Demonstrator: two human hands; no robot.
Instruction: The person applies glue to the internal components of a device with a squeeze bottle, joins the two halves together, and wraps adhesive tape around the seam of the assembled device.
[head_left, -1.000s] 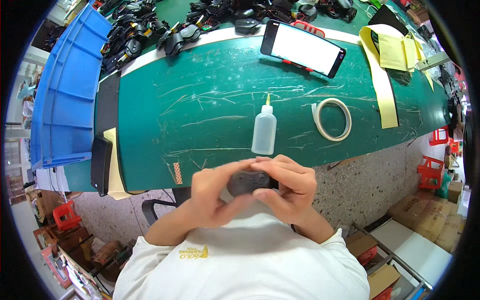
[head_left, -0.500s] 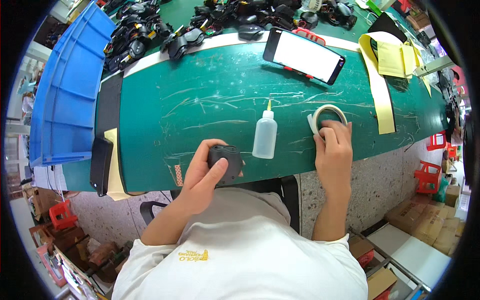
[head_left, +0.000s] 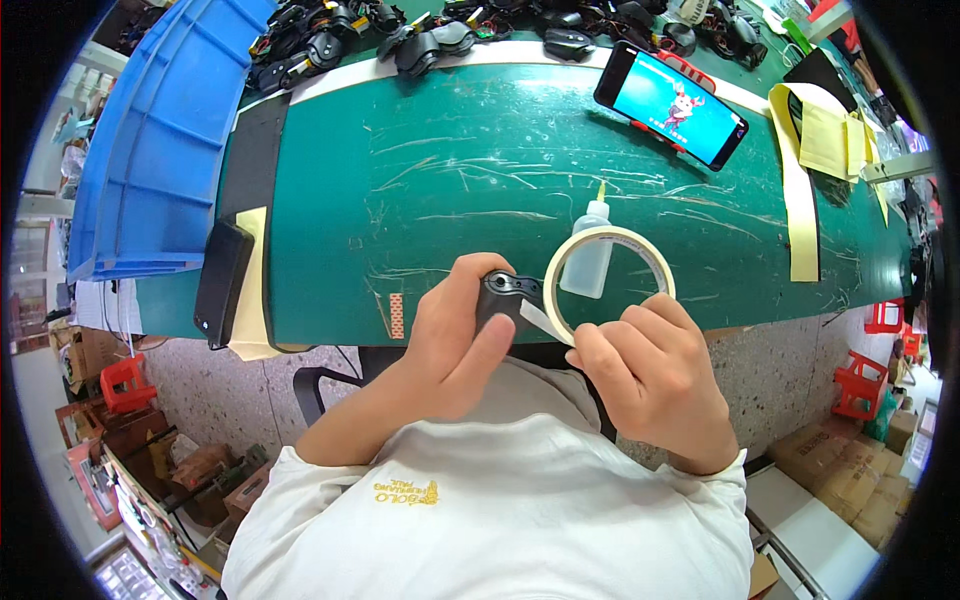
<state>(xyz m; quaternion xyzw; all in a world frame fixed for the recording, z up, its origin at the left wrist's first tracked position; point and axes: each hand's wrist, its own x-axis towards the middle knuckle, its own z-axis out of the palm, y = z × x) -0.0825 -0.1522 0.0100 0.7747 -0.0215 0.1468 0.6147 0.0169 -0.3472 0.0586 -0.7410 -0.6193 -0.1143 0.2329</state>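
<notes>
Fingers [head_left: 478, 345] of the left hand [head_left: 455, 345] are wrapped tight on a small black part [head_left: 503, 297], thumb laid along its near side; the part sits at the near edge of the bench [head_left: 420, 200], just above the person's chest. Right hand [head_left: 650, 375] is clamped on a roll of cream masking tape [head_left: 607, 282], held upright on edge, with its fingers [head_left: 640, 325] gripping the lower rim. A short free end of tape [head_left: 535, 318] sticks out from the roll toward the black part, touching or nearly touching it; contact cannot be resolved. The two hands are close together, roll just to the right of the part.

Seen through the ring of the roll: a small clear squeeze bottle [head_left: 587, 262] with a yellow nozzle, standing upright on the green mat, behind the roll.

Further out: a phone [head_left: 670, 104] with its screen lit, propped on a red stand at the far right of the mat. Yellowish paper strips [head_left: 800, 200] lie along the right side. A dark phone [head_left: 222, 282] lies flat at the left edge, on a pale sheet. A blue bin [head_left: 150, 150] is at far left. A heap of black parts [head_left: 450, 30] runs along the far edge of the bench.
</notes>
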